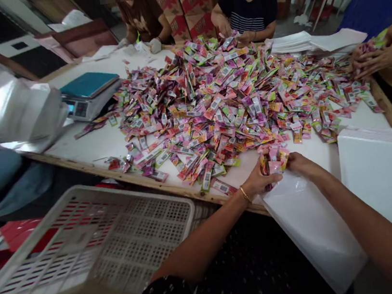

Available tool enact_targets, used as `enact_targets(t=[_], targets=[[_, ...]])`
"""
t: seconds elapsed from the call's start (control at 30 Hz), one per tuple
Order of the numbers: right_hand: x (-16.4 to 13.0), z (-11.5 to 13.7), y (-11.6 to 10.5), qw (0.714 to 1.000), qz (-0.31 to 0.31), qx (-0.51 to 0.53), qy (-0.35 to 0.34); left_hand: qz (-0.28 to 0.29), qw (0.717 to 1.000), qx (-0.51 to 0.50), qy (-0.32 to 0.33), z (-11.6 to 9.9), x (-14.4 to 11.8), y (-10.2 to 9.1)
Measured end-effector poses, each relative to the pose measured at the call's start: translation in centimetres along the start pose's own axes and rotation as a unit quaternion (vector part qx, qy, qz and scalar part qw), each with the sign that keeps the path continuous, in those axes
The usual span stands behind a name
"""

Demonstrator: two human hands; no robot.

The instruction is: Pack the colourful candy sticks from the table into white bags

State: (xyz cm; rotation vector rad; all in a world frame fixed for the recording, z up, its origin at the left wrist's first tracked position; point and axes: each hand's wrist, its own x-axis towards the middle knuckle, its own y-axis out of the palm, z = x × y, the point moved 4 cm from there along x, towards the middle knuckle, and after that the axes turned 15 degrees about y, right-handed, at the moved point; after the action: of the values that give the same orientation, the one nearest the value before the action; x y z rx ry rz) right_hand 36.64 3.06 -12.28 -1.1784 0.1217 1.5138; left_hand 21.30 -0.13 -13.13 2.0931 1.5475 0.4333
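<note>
My left hand [261, 176] is closed around a bunch of small colourful packets [273, 156], held upright at the table's near edge. On the other side of the bunch, my right hand [298, 162] is closed at the mouth of a translucent white plastic bag [313, 228]. The bag hangs down over the table edge between my forearms. Some of my right fingers are hidden behind the packets and the bag. Just beyond both hands spreads a large heap of the same packets [211, 96], pink, purple, green and yellow, many with barcodes.
A stack of white bags [383, 179] lies on the right. A digital scale [89, 91] stands at the back left, near more white bags [23, 108]. A white plastic basket [128, 215] is below the table's left edge. Co-workers [249, 8] sit around the table.
</note>
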Motion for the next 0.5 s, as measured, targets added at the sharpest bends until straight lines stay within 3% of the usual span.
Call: enact_targets(t=[0.07,0.13,0.23,0.3,0.5], targets=[[-0.2,-0.1,0.0,1.000,-0.024,0.017,0.003,0.017,0.999,-0.001,-0.030,0.0,-0.1,-0.3],[-0.2,-0.1,0.1,0.998,-0.054,0.037,0.006,-0.010,0.999,0.019,-0.034,0.0,0.0,-0.6],[-0.2,0.7,-0.3,0.992,-0.105,0.074,0.004,-0.059,0.997,0.053,0.023,-1.2,0.6,-0.5],[-0.8,1.8,-0.8,0.984,-0.137,0.110,-0.015,-0.054,0.995,0.049,0.070,-2.6,0.9,0.2],[-4.4,6.1,-1.9,0.923,-0.257,0.239,-0.159,-0.041,0.975,0.093,0.198,-7.9,2.0,1.7]])
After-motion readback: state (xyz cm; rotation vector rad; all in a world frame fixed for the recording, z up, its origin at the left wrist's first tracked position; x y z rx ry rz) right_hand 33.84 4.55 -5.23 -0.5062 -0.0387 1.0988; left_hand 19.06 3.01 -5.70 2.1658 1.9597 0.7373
